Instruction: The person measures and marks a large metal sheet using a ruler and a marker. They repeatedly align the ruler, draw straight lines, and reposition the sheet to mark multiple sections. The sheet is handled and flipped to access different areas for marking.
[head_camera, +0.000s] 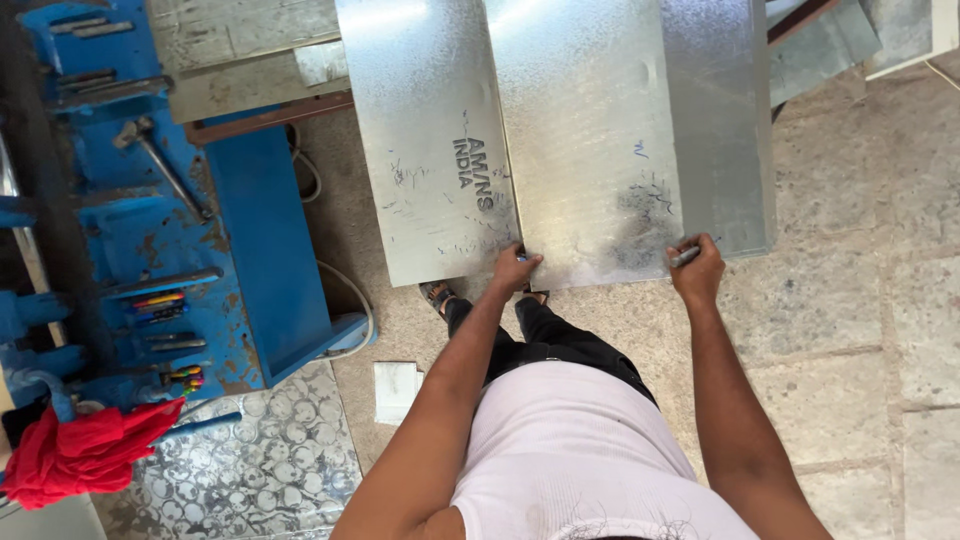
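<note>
Sheet (590, 130) of galvanized metal lies flat before the person, over another sheet. Left hand (515, 268) presses its near edge, fingers curled; right hand (697, 268) grips a marker (685, 257) at that edge. Scribbles mark the surface; no cut shows yet. Blue machine (180, 220) stands left.

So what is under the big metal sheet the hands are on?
The galvanized sheet overlaps a second sheet at left. Stone floor shows around its edges. The left hand presses its near edge; the right hand holds a marker. Anything directly beneath is covered.
</note>
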